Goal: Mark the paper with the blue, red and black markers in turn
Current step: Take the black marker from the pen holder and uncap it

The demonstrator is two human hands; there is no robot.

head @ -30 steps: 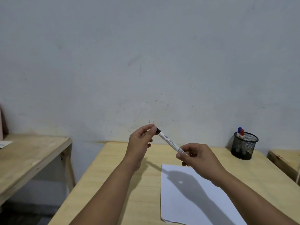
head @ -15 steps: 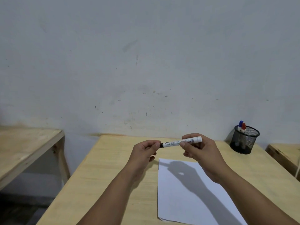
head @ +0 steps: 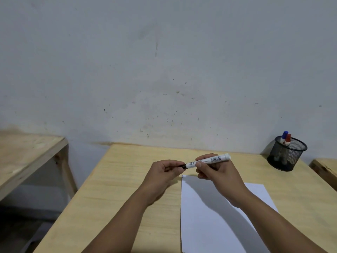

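I hold the black marker (head: 213, 160), a white barrel with a black cap, level above the far end of the paper (head: 209, 225). My right hand (head: 215, 172) grips the white barrel. My left hand (head: 164, 172) pinches the black cap end, which is mostly hidden in its fingers. The white sheet lies on the wooden table (head: 127, 189) under my right forearm. The blue marker (head: 284, 136) and red marker (head: 288, 139) stand upright in a black mesh cup (head: 287, 156) at the table's far right corner.
A grey wall rises right behind the table. A second wooden table (head: 27, 157) stands to the left across a gap. Another wooden surface (head: 326, 170) shows at the right edge.
The marker has swung from a slant to nearly level and come lower and closer to the paper. Both hands keep hold of it. The view has tilted down.
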